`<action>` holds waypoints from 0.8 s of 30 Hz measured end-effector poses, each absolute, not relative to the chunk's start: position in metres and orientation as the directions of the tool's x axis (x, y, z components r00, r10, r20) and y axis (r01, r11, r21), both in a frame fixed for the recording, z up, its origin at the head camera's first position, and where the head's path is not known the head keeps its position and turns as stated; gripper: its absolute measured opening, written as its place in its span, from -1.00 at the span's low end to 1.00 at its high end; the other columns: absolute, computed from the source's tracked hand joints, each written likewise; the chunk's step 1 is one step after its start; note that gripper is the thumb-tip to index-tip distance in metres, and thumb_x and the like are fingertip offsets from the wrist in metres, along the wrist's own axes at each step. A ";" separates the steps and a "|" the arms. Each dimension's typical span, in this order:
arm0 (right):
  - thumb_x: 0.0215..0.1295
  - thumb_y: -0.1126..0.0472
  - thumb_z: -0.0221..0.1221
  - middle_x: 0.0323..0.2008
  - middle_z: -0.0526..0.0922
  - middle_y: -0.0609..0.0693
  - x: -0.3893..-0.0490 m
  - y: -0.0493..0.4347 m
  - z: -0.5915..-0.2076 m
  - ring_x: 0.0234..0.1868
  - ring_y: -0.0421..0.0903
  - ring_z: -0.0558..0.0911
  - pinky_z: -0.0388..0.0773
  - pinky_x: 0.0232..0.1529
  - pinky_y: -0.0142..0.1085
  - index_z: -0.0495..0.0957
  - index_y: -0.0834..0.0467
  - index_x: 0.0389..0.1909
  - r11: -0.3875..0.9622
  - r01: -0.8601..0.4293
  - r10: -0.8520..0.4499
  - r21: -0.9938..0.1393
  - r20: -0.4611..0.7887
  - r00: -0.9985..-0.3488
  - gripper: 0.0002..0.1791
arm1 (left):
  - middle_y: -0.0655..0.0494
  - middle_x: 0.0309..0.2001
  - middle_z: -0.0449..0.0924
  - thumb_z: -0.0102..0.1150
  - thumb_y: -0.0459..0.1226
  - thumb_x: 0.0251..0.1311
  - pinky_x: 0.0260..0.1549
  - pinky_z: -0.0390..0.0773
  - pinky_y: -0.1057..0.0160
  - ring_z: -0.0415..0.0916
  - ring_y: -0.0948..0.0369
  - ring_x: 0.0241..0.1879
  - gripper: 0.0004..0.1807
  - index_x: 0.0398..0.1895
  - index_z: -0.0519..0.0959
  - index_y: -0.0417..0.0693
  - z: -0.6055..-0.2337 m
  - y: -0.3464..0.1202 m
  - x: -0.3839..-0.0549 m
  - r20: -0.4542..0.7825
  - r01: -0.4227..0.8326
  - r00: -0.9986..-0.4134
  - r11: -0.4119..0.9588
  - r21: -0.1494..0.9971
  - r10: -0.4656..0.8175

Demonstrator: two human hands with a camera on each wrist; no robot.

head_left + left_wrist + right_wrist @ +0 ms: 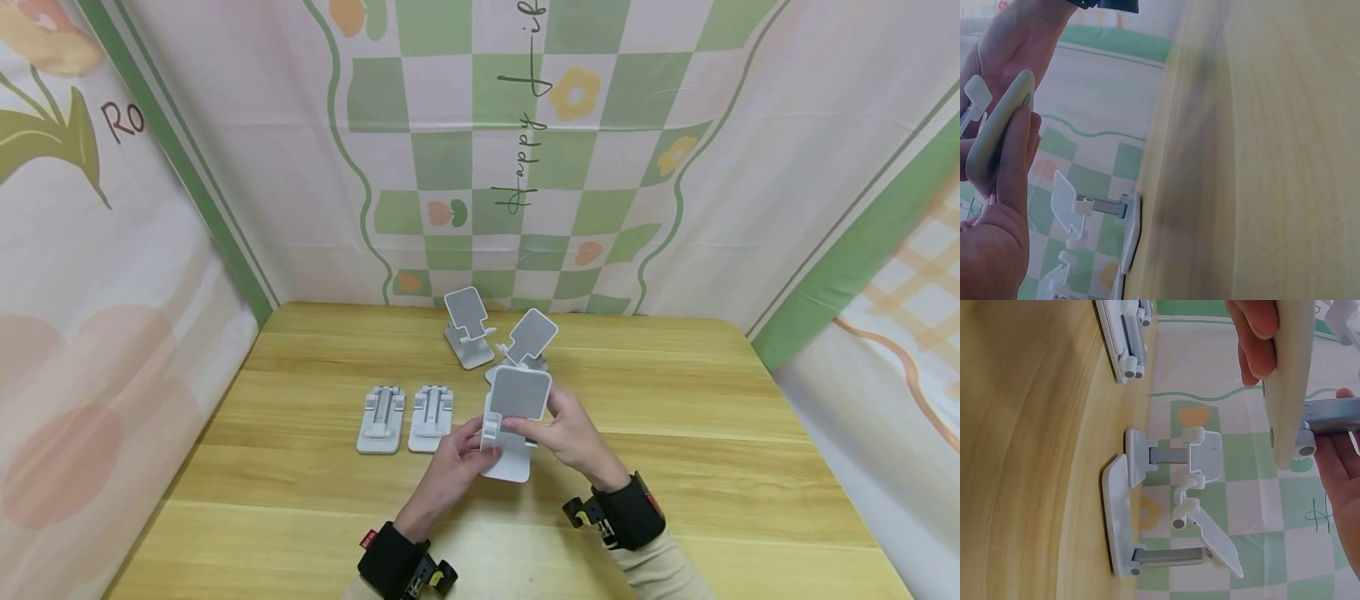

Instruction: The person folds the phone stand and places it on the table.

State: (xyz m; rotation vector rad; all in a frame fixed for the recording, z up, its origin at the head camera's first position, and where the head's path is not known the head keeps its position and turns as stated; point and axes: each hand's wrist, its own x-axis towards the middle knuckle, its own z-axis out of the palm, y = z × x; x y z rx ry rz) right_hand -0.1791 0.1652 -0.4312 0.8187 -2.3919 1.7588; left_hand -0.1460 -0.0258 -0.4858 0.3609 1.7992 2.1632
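Both hands hold a white phone stand [520,394] with a grey pad, unfolded and raised over the table's middle. My left hand [455,458] grips its base plate [1291,381], thumb on the front. The right hand [573,435] pinches the stand near the pad's lower edge, its thumb across the front; in the right wrist view its fingers [1335,465] lie by the grey support arm [1335,416]. Just behind stands a second unfolded phone stand [533,335], partly hidden by the held one. Another unfolded stand [467,313] is farther back to the left.
Two folded phone stands, the outer one [381,421] and the inner one [431,419], lie side by side left of the hands. The wooden table [300,492] ends at a patterned cloth backdrop [510,167], with cloth at both sides too.
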 end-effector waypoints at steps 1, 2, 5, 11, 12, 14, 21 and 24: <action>0.04 0.27 0.34 0.05 0.60 0.06 -0.178 0.165 -0.430 0.07 -0.09 0.51 0.34 0.14 0.07 0.41 0.13 0.19 0.208 -0.443 -0.374 -0.872 0.348 -0.860 -0.37 | -0.22 0.14 0.50 0.10 -0.35 0.23 -0.05 0.56 0.25 0.53 0.10 0.01 -0.34 0.39 0.17 -0.25 -0.486 -0.026 -0.146 0.003 -0.070 -0.922 -0.174 0.982 0.387; 0.04 0.28 0.34 0.05 0.60 0.08 -0.177 0.164 -0.427 0.08 -0.09 0.50 0.33 0.14 0.07 0.41 0.16 0.19 0.209 -0.442 -0.373 -0.873 0.346 -0.861 -0.38 | -0.23 0.14 0.49 0.10 -0.35 0.23 -0.05 0.56 0.25 0.53 0.09 0.00 -0.34 0.40 0.17 -0.26 -0.485 -0.026 -0.146 0.006 -0.068 -0.922 -0.178 0.982 0.388; 0.04 0.31 0.33 0.06 0.59 0.13 -0.172 0.161 -0.418 0.08 -0.08 0.50 0.33 0.14 0.08 0.41 0.21 0.17 0.208 -0.436 -0.373 -0.876 0.341 -0.863 -0.39 | -0.26 0.13 0.49 0.09 -0.36 0.23 -0.06 0.56 0.26 0.53 0.08 0.00 -0.33 0.40 0.15 -0.28 -0.485 -0.026 -0.145 0.008 -0.069 -0.922 -0.185 0.980 0.387; 0.05 0.32 0.32 0.02 0.60 0.15 -0.166 0.158 -0.407 0.04 -0.08 0.51 0.35 0.10 0.06 0.43 0.25 0.14 0.215 -0.427 -0.357 -0.878 0.336 -0.871 -0.43 | -0.25 0.13 0.49 0.09 -0.34 0.24 -0.07 0.57 0.26 0.54 0.09 -0.01 -0.32 0.41 0.13 -0.29 -0.485 -0.027 -0.146 -0.002 -0.079 -0.919 -0.179 0.981 0.393; 0.05 0.32 0.32 0.00 0.61 0.15 -0.166 0.158 -0.406 0.03 -0.09 0.51 0.37 0.09 0.04 0.44 0.25 0.12 0.219 -0.431 -0.352 -0.876 0.341 -0.872 -0.45 | -0.24 0.13 0.50 0.09 -0.33 0.24 -0.08 0.57 0.26 0.54 0.09 -0.02 -0.32 0.40 0.13 -0.29 -0.486 -0.027 -0.146 -0.005 -0.081 -0.919 -0.177 0.981 0.394; 0.04 0.33 0.32 -0.05 0.63 0.17 -0.165 0.157 -0.406 -0.01 -0.10 0.54 0.41 0.05 0.01 0.46 0.27 0.08 0.224 -0.443 -0.343 -0.868 0.355 -0.870 -0.48 | -0.23 0.12 0.51 0.09 -0.31 0.25 -0.08 0.57 0.25 0.55 0.10 -0.02 -0.33 0.40 0.14 -0.28 -0.486 -0.027 -0.146 -0.008 -0.083 -0.918 -0.172 0.982 0.396; 0.04 0.39 0.31 -0.13 0.65 0.17 -0.167 0.157 -0.409 -0.06 -0.18 0.56 0.49 -0.03 -0.19 0.48 0.31 0.01 0.232 -0.509 -0.321 -0.829 0.428 -0.845 -0.54 | -0.22 0.11 0.52 0.11 -0.28 0.25 -0.09 0.58 0.24 0.56 0.11 -0.04 -0.33 0.40 0.16 -0.28 -0.486 -0.026 -0.145 -0.025 -0.087 -0.919 -0.140 0.986 0.392; 0.02 0.42 0.31 -0.16 0.65 0.17 -0.168 0.156 -0.410 -0.09 -0.21 0.56 0.50 -0.07 -0.23 0.49 0.31 -0.01 0.231 -0.532 -0.307 -0.815 0.458 -0.834 -0.56 | -0.23 0.10 0.53 0.10 -0.29 0.25 -0.11 0.59 0.25 0.57 0.11 -0.05 -0.34 0.39 0.17 -0.28 -0.485 -0.025 -0.145 -0.029 -0.088 -0.919 -0.134 0.987 0.392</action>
